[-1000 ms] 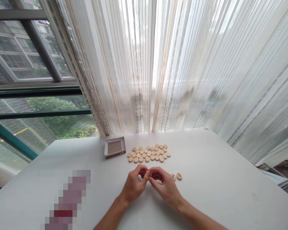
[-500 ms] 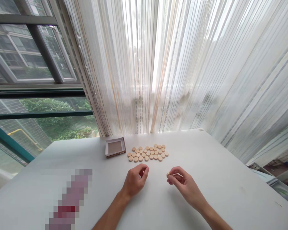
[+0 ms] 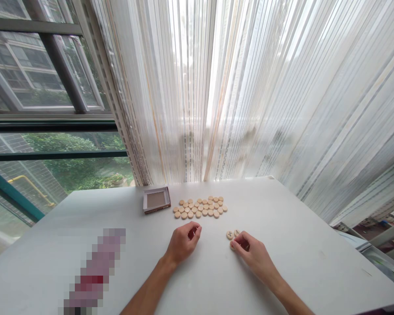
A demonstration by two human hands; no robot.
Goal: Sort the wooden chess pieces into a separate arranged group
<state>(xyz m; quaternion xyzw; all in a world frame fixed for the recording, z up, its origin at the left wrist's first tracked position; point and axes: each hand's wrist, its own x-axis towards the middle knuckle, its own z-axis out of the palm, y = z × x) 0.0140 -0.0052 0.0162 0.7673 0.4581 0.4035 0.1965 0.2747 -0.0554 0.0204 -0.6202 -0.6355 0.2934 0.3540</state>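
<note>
My left hand point(image 3: 183, 242) rests on the white table point(image 3: 298, 245) with its fingers curled in; a hint of red shows inside them, but I cannot name it. My right hand point(image 3: 251, 253) lies to its right, its fingertips pinching a round wooden disc point(image 3: 232, 246) down at the table surface. Two marked discs point(image 3: 233, 234) lie face up just beyond those fingertips. Farther back, a cluster of several plain-faced wooden discs point(image 3: 200, 208) lies flat in loose rows.
A small shallow cardboard box point(image 3: 156, 200) sits left of the disc cluster. A pixelated reddish shape point(image 3: 95, 271) lies on the table's near left. Sheer striped curtains point(image 3: 249, 87) hang behind the table, and a window point(image 3: 36, 87) is at left.
My hands were together at the middle and have separated. The right hand moved right and lowered a disc to the table beside the two marked discs. The left hand stayed curled.
</note>
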